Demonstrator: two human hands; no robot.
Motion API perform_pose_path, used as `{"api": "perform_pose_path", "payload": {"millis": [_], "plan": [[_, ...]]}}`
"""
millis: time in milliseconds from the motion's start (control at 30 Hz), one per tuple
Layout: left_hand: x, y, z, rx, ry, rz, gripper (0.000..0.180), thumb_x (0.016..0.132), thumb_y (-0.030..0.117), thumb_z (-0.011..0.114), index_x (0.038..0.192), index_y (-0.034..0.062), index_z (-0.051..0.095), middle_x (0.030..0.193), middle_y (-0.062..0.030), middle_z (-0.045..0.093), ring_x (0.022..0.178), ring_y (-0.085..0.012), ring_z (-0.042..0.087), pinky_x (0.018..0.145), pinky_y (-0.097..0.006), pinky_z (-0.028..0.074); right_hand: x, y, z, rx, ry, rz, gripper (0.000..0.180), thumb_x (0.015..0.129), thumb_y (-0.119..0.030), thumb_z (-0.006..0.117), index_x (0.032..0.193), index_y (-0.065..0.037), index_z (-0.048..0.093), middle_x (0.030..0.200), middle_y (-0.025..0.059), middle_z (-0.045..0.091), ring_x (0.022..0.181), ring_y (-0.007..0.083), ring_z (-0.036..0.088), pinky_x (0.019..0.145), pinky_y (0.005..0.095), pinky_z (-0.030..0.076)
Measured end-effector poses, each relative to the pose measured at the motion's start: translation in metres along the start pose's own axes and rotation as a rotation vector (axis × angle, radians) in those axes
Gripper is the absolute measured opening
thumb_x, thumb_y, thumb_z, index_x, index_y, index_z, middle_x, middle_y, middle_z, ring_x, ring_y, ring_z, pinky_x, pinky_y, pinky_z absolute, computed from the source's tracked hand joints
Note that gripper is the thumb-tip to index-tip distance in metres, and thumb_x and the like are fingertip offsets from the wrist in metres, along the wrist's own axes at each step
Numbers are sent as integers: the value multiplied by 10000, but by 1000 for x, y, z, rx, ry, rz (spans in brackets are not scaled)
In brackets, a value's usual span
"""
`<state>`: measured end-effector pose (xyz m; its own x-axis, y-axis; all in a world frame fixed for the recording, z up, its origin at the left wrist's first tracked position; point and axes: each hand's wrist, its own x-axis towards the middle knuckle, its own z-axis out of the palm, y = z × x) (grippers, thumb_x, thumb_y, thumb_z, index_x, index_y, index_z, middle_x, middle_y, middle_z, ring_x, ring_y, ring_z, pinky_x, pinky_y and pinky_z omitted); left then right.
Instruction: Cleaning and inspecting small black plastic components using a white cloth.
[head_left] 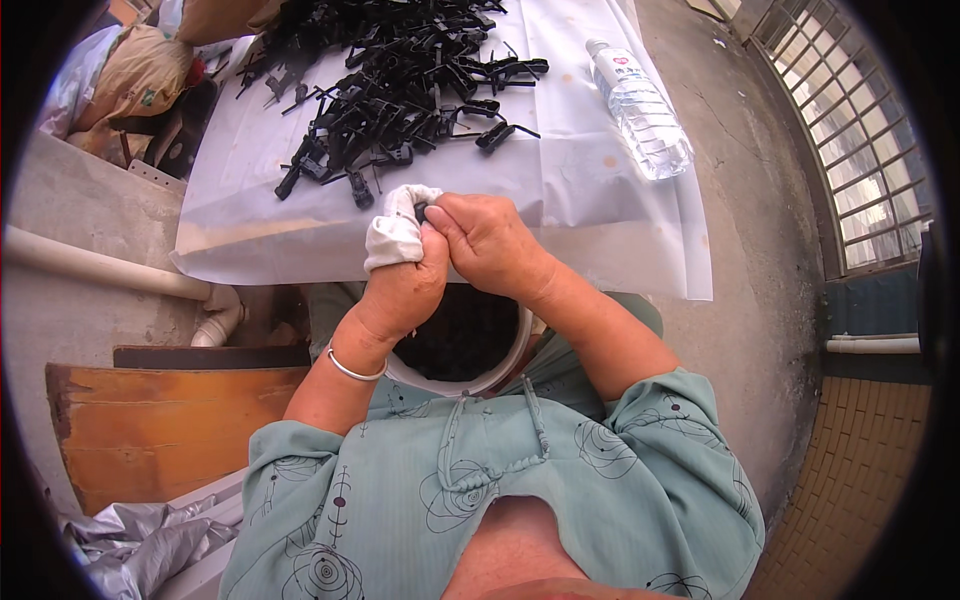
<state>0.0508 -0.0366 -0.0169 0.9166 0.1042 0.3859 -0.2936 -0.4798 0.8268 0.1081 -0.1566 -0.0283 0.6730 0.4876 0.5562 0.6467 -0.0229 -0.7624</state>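
My left hand (420, 270), its fingers wrapped in a white cloth (392, 240), is closed at the near edge of the table. Against it presses my right hand (490, 240), also closed, with thumb and fingers bent. A small black plastic part (421, 212) shows between the two hands, mostly hidden by the fingers and cloth. Just beyond my hands lies a heap of black plastic parts (400, 120) with thin stems sticking out. Below my hands a white bucket (490, 380) stands between my legs, with dark contents that I cannot make out.
A white plastic sheet (590, 220) covers the table and hangs over its near edge. On its right lies a clear water bottle (640, 110). Stuffed sacks (135, 80) sit at the far left, above a white pipe (110, 265). A brown wooden board (170, 425) is at my left.
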Motion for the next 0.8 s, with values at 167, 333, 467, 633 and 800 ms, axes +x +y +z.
{"api": "perform_pose_path", "payload": {"millis": [167,333,467,633,800], "plan": [[4,8,-13,-124,-98,-91,239,830,32,425,1060,-13,476,822,-81,532,647,-135,511,592,-260,437,7,7,-22,8,-127,6,138,855,-114,535,765,-10,546,637,170,535,564,325,526,510,374,401],[3,5,-23,-732,-218,-484,274,879,63,422,1149,37,458,824,-33,524,537,-71,449,469,-198,374,25,35,-40,-652,88,113,167,852,-209,548,929,-61,550,713,127,609,660,292,604,566,376,469],[3,2,-27,-737,-222,-481,289,887,73,421,1168,23,469,859,-54,550,601,-85,525,526,-199,420,33,37,-37,-906,-78,233,265,828,-293,568,1003,-99,525,738,94,634,681,285,623,609,396,499],[-2,1,-26,260,-258,196,209,846,67,495,1012,26,615,915,-117,629,927,-242,595,789,-321,457,28,36,-44,-857,-67,304,228,809,-234,592,974,-89,533,730,115,628,664,289,617,606,397,489],[5,8,-33,354,-184,231,194,829,31,518,987,18,630,945,-123,632,931,-243,584,845,-316,436,15,15,-56,179,91,343,93,809,-129,589,868,-59,571,619,-44,513,497,48,440,464,213,353]]}}
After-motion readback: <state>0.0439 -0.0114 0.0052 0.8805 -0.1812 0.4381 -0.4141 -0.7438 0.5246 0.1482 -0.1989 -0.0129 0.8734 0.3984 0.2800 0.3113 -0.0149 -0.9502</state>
